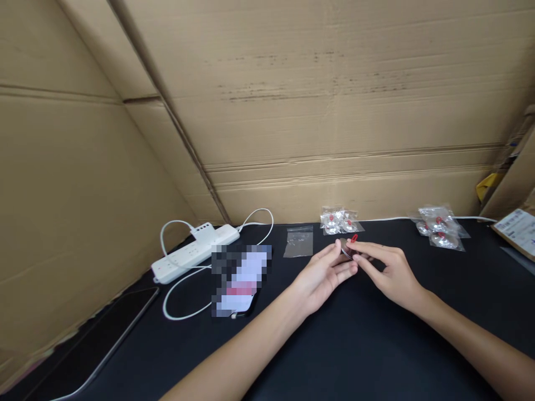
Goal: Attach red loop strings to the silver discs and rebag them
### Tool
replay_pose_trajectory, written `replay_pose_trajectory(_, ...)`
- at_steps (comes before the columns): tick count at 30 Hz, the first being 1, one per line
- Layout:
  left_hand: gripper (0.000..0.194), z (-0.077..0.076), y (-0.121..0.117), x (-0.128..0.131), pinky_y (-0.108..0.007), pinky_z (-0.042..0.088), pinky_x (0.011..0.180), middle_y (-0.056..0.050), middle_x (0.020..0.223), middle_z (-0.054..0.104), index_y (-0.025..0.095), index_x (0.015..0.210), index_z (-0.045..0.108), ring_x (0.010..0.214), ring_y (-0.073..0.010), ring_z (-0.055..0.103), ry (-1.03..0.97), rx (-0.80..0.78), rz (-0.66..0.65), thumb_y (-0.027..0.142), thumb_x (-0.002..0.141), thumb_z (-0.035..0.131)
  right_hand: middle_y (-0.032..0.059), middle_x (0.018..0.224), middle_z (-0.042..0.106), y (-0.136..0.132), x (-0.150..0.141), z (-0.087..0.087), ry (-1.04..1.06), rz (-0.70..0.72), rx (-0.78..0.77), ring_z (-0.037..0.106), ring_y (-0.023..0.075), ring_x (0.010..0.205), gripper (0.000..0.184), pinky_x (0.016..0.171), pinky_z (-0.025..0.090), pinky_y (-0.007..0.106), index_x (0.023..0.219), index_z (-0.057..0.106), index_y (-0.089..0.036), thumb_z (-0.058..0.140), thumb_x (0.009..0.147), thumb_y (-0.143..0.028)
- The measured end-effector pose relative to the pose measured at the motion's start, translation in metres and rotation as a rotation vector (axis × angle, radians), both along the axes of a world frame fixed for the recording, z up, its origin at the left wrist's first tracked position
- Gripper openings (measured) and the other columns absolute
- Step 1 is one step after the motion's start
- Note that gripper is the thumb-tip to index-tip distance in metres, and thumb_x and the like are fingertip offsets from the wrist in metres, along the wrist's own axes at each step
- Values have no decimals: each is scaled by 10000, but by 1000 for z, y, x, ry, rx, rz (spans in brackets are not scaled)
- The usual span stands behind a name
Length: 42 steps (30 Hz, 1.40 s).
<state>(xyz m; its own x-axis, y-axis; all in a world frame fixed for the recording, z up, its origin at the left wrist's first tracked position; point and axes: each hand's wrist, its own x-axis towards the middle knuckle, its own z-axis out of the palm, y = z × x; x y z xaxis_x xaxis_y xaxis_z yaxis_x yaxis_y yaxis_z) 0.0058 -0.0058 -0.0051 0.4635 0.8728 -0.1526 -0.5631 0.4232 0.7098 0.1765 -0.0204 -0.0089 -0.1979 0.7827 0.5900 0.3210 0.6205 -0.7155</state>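
Note:
Both of my hands meet over the dark table around a small round metal disc (345, 249) with a red loop (354, 238) at its upper edge. My left hand (324, 273) grips the disc from the left, thumb on its face and fingers underneath. From the right, my right hand (387, 267) pinches its edge between thumb and fingers. Part of the disc is hidden by the fingers, so its exact kind does not show. A flat clear plastic bag (298, 242) lies just left of the hands.
Bagged round silver items with red loops lie in two groups, one behind my hands (339, 221) and one to the right (441, 228). At left are a white power strip (196, 253), a white cable, a blurred-out phone (244, 281) and a dark tablet (96, 340). Cardboard walls (334, 111) enclose the table.

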Motion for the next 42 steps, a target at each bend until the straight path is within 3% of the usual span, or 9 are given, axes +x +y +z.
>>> replay_pose_trajectory(6,264,0,-2,0,-437,495,959,-122,951,683,140,971,633,923,-250,687,23,52,-4,366,843,681,49,1094,719,0,0,-2,-67,-22,-22,686,212,748,310,748,583,402,1170,686,-303,608,871,-268)
replay_pose_trajectory(13,245,-3,-3,4,-377,538,859,-81,825,684,136,913,638,781,-187,682,63,50,77,350,819,709,31,816,710,-2,-2,-7,-152,-22,-35,630,149,607,364,605,537,282,1256,614,-248,568,902,-316)
replay_pose_trajectory(16,247,-10,-3,6,-333,544,801,-79,810,693,134,872,634,778,-181,682,87,90,146,334,781,748,33,827,694,-3,-4,-13,-170,-23,-43,612,139,598,401,575,516,260,1278,580,-228,568,893,-337)
replay_pose_trajectory(20,255,-17,-7,10,-325,536,807,-78,803,708,133,852,639,780,-190,696,75,146,192,325,752,774,54,930,689,-6,-8,-18,-174,-82,6,603,141,625,385,598,513,264,1246,583,-220,571,879,-337)
replay_pose_trajectory(26,258,-17,-23,22,-325,543,770,-87,789,717,118,810,652,690,-169,686,52,134,244,310,719,799,72,998,688,-24,-12,-15,-234,-180,50,648,186,733,351,672,517,291,1244,540,-230,509,900,-292)
replay_pose_trajectory(30,271,-17,-33,30,-297,543,695,-86,731,711,112,791,649,650,-170,682,38,124,262,302,694,816,65,953,699,-34,-13,-15,-266,-260,73,665,192,722,330,685,514,294,1230,519,-226,481,903,-250)
replay_pose_trajectory(38,285,-19,-32,28,-292,546,704,-67,691,697,118,750,634,653,-170,685,4,184,309,315,676,827,93,1144,677,-33,-14,-19,-210,-314,120,663,156,641,418,703,539,302,1279,429,-214,535,879,-276)
replay_pose_trajectory(42,304,-21,-30,27,-298,546,725,-76,723,706,121,743,632,674,-173,690,7,186,290,325,657,840,76,1045,696,-31,-14,-20,-227,-313,147,656,162,651,303,701,531,299,1178,519,-214,529,879,-263)
